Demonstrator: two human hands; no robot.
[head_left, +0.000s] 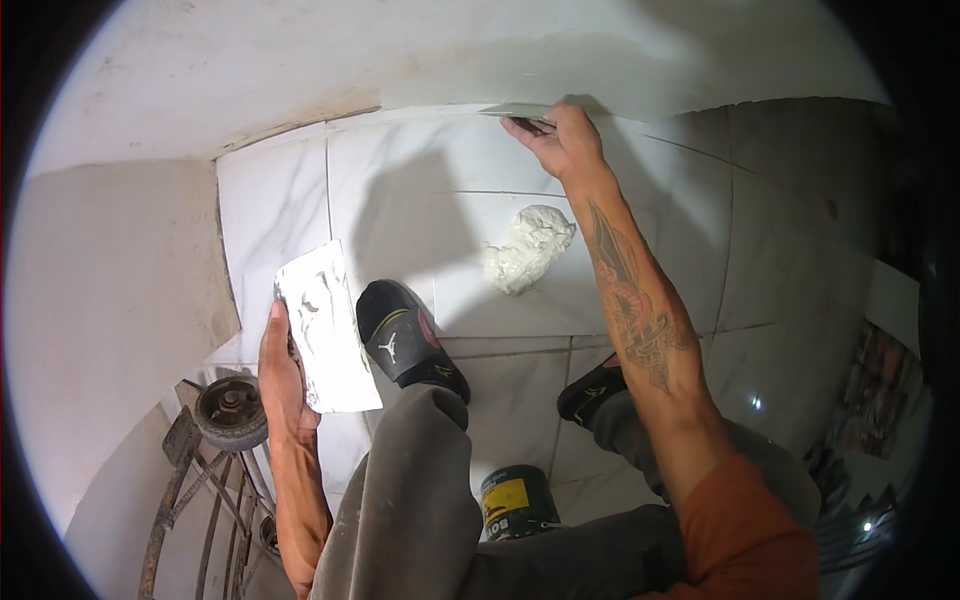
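right hand (563,142) gripped a thin blade (513,111) at twelve o'clock by the wall (560,65), likely light and springy, best held along its back. left hand (284,372) held a white-smeared plate (330,335) by its outer edge at nine, face probably slippery; paste heap (530,248) toward one o'clock looked soft, best scooped.

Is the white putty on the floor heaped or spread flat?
Heaped: the white putty forms a thick, lumpy mound on the marbled floor tiles.
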